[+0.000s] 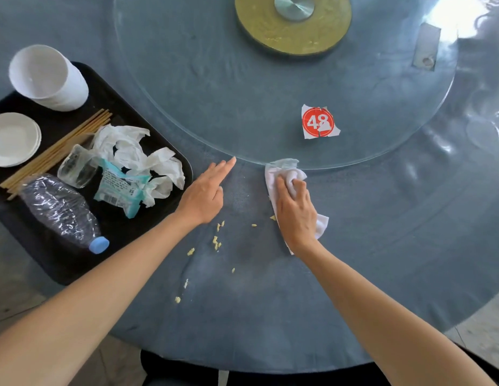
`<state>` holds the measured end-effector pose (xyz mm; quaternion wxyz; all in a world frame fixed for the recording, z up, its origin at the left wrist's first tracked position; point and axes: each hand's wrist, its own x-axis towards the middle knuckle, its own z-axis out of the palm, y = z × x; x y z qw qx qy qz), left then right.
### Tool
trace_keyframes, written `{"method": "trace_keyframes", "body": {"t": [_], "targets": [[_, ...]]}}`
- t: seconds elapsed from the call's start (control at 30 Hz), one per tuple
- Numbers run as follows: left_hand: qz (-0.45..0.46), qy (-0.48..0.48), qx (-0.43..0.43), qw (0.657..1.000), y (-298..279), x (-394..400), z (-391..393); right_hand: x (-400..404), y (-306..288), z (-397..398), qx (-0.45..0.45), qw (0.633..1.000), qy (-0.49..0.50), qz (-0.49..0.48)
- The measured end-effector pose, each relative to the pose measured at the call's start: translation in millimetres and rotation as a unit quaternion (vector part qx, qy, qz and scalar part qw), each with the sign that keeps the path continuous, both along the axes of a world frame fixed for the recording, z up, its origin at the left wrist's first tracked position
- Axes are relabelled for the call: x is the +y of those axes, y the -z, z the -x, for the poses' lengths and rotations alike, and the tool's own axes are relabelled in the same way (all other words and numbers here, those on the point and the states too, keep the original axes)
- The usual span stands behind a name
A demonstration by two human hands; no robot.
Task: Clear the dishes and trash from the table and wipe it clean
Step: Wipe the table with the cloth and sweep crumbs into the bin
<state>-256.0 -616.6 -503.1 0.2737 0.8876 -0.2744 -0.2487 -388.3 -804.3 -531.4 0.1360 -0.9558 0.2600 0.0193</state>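
At centre frame, the right hand (295, 210) grasps a cloth (281, 169) on the table (382, 246). The left hand (206, 193) lies flat, fingers released, beside the tray (109, 218) at left.

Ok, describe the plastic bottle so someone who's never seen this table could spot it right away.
Start at the black tray on the table's left side. The plastic bottle lies on its side at the tray's near end, just in front of the chopsticks. It's the only crushed, clear thing there, with a light blue cap.
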Motion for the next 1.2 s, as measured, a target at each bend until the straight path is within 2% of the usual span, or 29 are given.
{"method": "trace_keyframes", "body": {"t": [0.17, 0.3, 0.43, 0.53, 0.7, 0.8, 0.87, 1.0, 1.2], "targets": [[0.004, 0.041, -0.028, 0.999, -9, 4, 7, 19, -1, -10, -0.02, 0.991, -0.13, -0.035], [0.008, 0.099, -0.058, 0.993, -6, 24, 25, 42, 2, -7, -0.054, 0.961, -0.263, -0.062], [-0.01, 0.125, -0.049, 0.991, -4, 58, 45, 59, 3, 17, -0.032, 0.929, -0.355, -0.1], [-0.001, 0.104, -0.05, 0.993, -9, 66, 42, 55, -6, 15, -0.066, 0.919, -0.375, -0.105], [0.037, 0.03, -0.125, 0.991, -21, 22, 7, 25, -22, -46, -0.135, 0.926, -0.348, -0.055], [0.005, -0.014, -0.102, 0.995, -20, -1, -2, 14, -18, -67, -0.127, 0.929, -0.347, -0.018], [-0.02, -0.005, -0.085, 0.996, -13, -2, 1, 18, -8, -62, -0.119, 0.925, -0.362, 0.008], [0.001, 0.003, -0.094, 0.996, -8, 23, 22, 42, 4, -32, -0.133, 0.924, -0.358, 0.027], [0.027, 0.063, -0.04, 0.997, 4, 98, 62, 91, 10, 24, -0.122, 0.899, -0.417, -0.06]]}}
